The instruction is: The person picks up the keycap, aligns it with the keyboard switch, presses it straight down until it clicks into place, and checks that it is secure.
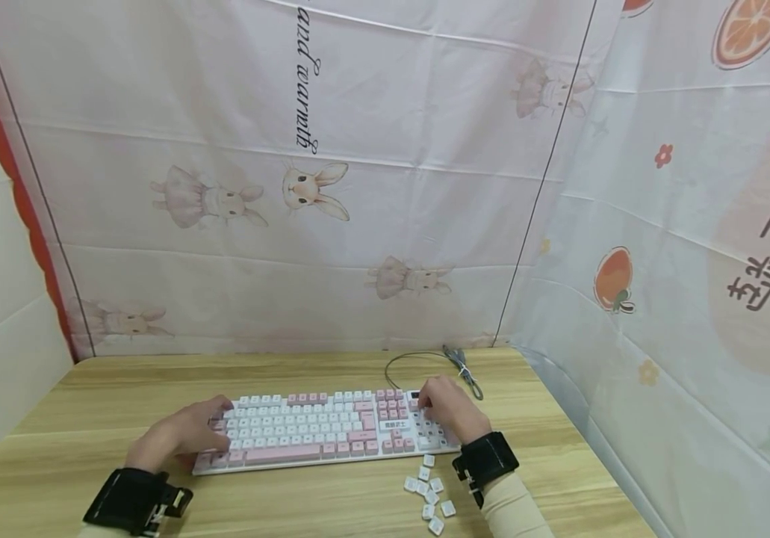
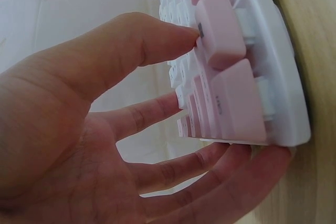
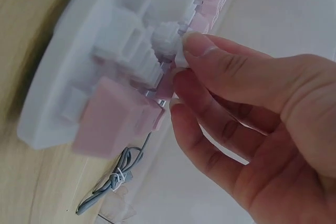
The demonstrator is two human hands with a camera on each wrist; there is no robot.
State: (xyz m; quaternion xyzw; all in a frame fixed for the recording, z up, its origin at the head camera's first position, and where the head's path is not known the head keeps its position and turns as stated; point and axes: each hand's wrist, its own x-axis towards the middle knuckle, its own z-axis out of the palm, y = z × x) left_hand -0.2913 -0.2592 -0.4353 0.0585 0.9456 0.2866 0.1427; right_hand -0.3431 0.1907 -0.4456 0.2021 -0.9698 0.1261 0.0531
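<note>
A white and pink keyboard (image 1: 304, 430) lies on the wooden table. My left hand (image 1: 186, 430) grips its left end: in the left wrist view the thumb touches a pink key (image 2: 223, 30), and other fingers lie along the side edge. Over the number pad at the right end is my right hand (image 1: 450, 407). Between its thumb and index finger it pinches a small white keycap (image 3: 181, 56), seen in the right wrist view close over the keys. Bare switches (image 3: 168, 38) show beside white keys there, partly hidden by the fingers.
Several loose white keycaps (image 1: 423, 487) lie on the table (image 1: 317, 501) in front of the keyboard's right end. Behind it rests a bundled grey cable (image 1: 463, 366). Printed cloth (image 1: 385, 187) hangs at the table's back and right.
</note>
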